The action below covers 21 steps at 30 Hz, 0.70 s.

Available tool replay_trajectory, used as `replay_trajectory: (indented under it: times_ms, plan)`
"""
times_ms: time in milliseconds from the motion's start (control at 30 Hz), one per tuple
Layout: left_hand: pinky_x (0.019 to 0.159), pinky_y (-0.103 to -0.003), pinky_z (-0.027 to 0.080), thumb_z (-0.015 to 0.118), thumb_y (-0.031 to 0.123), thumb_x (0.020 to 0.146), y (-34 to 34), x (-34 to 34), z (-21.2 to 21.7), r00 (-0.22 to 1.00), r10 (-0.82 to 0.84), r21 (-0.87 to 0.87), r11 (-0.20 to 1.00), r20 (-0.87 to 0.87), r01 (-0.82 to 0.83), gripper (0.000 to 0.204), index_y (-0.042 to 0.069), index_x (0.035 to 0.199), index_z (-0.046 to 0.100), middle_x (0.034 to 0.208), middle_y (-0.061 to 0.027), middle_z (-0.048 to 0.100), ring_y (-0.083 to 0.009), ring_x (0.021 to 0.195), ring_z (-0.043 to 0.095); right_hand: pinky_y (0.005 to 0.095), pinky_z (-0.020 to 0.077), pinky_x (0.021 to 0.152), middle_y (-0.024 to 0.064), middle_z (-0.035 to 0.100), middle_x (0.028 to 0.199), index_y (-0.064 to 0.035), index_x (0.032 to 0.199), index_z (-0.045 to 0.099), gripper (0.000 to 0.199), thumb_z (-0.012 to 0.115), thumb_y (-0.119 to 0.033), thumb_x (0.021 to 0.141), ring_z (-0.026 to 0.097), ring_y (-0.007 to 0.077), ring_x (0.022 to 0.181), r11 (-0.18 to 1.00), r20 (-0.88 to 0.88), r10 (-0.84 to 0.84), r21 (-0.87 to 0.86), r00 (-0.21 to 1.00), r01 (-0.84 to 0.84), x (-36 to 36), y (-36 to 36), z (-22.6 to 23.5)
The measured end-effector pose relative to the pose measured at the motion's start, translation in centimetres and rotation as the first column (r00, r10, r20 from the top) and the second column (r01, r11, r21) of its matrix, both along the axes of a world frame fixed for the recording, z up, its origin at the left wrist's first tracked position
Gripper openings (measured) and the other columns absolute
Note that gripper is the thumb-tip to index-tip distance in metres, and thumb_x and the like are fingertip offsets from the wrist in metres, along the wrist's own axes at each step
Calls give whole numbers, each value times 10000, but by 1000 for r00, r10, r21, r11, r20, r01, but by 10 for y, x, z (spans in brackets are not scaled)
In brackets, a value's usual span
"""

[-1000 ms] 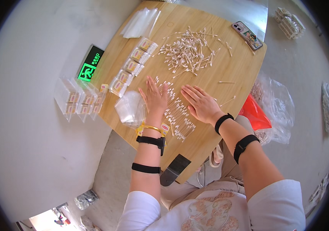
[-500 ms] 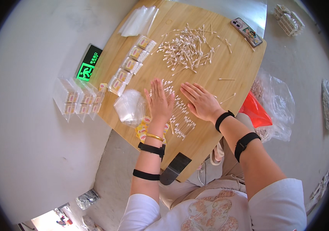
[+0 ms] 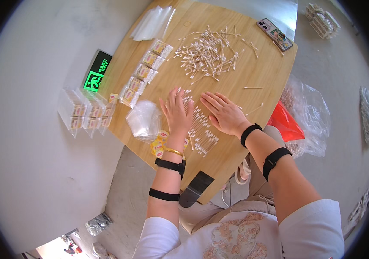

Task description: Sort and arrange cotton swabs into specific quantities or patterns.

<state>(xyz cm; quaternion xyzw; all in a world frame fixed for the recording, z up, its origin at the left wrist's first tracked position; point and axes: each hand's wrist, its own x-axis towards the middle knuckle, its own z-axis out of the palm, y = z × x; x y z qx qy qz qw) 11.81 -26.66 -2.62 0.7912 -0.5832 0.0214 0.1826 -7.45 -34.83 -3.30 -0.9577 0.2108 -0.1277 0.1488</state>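
Note:
A row of cotton swabs [image 3: 199,121] lies side by side on the wooden table, running between my two hands. My left hand [image 3: 177,113] rests flat at the row's left side, fingers apart, covering some swabs. On the other side, my right hand [image 3: 223,110] lies flat with its fingers stretched out, its fingertips close to the swabs. Neither hand grips anything. Farther back is a loose heap of cotton swabs [image 3: 208,52]. Yellow paper labels [image 3: 159,144] lie beside my left wrist, partly hidden by it.
Left of my hands are clear plastic bags [image 3: 145,119] and a line of filled swab packs [image 3: 144,72]. More packs [image 3: 90,110] stand by the wall. Plastic sleeves [image 3: 153,23] lie far left, a phone [image 3: 275,33] far right. A red bag [image 3: 286,123] sits beyond the right edge.
Both hands stay almost in place over the row of swabs. The fingers of my left hand have bent slightly and spread. The view has shifted a little.

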Motion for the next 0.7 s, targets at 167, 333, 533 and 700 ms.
replay_trajectory:
  times_ms: [167, 333, 533, 700]
  plan:
    - [1002, -483, 318, 685, 253, 852, -24, 17, 17, 989, 148, 42, 988, 20, -149, 124, 196, 958, 716, 1039, -36, 616, -248, 1061, 554, 369, 227, 1219, 74, 359, 1559, -51, 1498, 362, 595, 491, -257, 955, 311, 207, 1451, 1000, 50, 14, -7, 999, -14, 4, 2, 5]
    - [969, -440, 327, 745, 274, 787, -36, 24, 19, 983, 134, 88, 985, 124, -145, 59, 224, 765, 722, 923, -2, 613, -221, 997, 558, 367, 229, 1219, 72, 364, 1557, -49, 1493, 371, 594, 496, -255, 950, 318, 208, 1448, 1000, 53, 7, -10, 999, -6, 1, 1, 1]
    - [974, -430, 313, 752, 269, 769, -36, 33, 18, 986, 96, 102, 989, 136, -110, 63, 223, 742, 717, 891, -5, 597, -221, 987, 543, 366, 232, 1218, 74, 364, 1557, -47, 1492, 370, 597, 501, -252, 946, 321, 209, 1447, 1000, 56, 12, -16, 998, -11, 2, 1, 2]
    - [975, -433, 308, 754, 259, 759, -37, 32, 21, 988, 51, 113, 991, 148, -68, 62, 212, 743, 716, 896, -14, 592, -227, 990, 539, 365, 233, 1219, 75, 363, 1558, -46, 1494, 367, 603, 505, -249, 943, 322, 209, 1447, 1000, 60, 5, -11, 998, -5, 1, 0, 0]
